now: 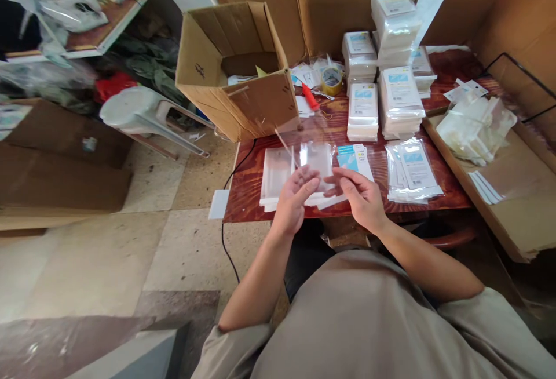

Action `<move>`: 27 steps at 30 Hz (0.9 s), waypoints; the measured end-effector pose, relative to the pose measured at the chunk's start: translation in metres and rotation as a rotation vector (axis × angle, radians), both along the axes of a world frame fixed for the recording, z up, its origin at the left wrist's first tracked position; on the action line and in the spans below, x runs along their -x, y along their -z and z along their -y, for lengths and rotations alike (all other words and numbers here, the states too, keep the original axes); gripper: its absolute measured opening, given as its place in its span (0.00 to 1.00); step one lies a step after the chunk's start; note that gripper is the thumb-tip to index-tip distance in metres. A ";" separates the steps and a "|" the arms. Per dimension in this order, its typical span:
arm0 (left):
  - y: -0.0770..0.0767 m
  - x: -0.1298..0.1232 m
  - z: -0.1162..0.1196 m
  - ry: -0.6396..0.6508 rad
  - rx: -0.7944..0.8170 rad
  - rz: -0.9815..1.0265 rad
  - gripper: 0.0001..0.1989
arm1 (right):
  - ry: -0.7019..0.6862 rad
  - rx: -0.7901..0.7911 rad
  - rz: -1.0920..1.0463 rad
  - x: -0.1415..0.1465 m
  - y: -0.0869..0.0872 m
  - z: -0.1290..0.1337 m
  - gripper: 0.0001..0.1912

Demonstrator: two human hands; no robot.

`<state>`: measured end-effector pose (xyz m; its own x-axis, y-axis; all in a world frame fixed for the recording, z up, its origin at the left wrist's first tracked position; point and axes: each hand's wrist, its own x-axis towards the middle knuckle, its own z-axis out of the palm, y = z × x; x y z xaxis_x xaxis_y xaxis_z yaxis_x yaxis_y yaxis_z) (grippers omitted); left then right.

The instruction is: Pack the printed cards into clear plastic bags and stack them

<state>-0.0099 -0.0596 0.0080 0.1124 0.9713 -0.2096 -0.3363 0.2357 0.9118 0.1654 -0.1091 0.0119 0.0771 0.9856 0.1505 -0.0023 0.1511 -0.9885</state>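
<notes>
Left hand: one left hand (295, 202) over the desk's front edge, fingers half curled and thumb apart from them; we cannot tell whether its grip is closed on film.
Right hand: one right hand (362, 198), thumb and forefinger near each other, so its grip looks narrow; blur at the fingertips means we cannot tell what it pinches.
Clear sleeve: we make out one clear sleeve (313, 153), see-through, just beyond and between the fingertips, above the desk.
Desk: one red-brown desk (241, 193) under all the packing.
Sleeve pile: one sleeve pile (275, 175) lies flat just left of the sleeve; we cannot count its layers.
Printed cards: we see at least two printed cards (357, 159), blue and white, overlapping beyond the right hand.
Loose packets: one heap of loose packets (416, 167) to the right, overlapping too closely for us to count.
Tray: one cardboard tray (532, 208) at far right, bearing one crumpled plastic bag (475, 127).
Packet stacks: we count five packet stacks (402, 104), two in front and three behind.
Red-handled tool: one red-handled tool (310, 98), beside the carton.
Carton: one open carton (260, 106) at the desk's left.
Tape roll: one yellowish tape roll (332, 87), near the stacks.
</notes>
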 end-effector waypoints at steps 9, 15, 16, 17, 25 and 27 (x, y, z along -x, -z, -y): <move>0.012 -0.024 -0.018 -0.099 0.116 0.031 0.28 | -0.251 -0.157 1.363 -0.070 -0.001 0.010 0.09; 0.017 -0.031 -0.025 -0.172 0.113 0.017 0.25 | -0.431 -0.228 1.482 -0.084 -0.007 0.010 0.14; 0.017 -0.032 -0.026 -0.171 0.120 0.024 0.24 | -0.417 -0.250 1.476 -0.085 -0.007 0.010 0.15; 0.017 -0.033 -0.027 -0.168 0.126 0.036 0.24 | -0.392 -0.270 1.465 -0.085 -0.006 0.011 0.15; 0.016 -0.036 -0.037 -0.201 0.130 0.101 0.20 | -0.273 -0.306 1.308 -0.086 0.011 0.013 0.12; 0.014 -0.036 -0.041 -0.214 0.119 0.115 0.20 | -0.258 -0.287 1.294 -0.087 0.009 0.013 0.11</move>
<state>0.0265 -0.0191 -0.0061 -0.0632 0.9448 -0.3214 -0.4901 0.2511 0.8347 0.2529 -0.1217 0.0030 -0.4570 0.8721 0.1749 0.8403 0.4877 -0.2366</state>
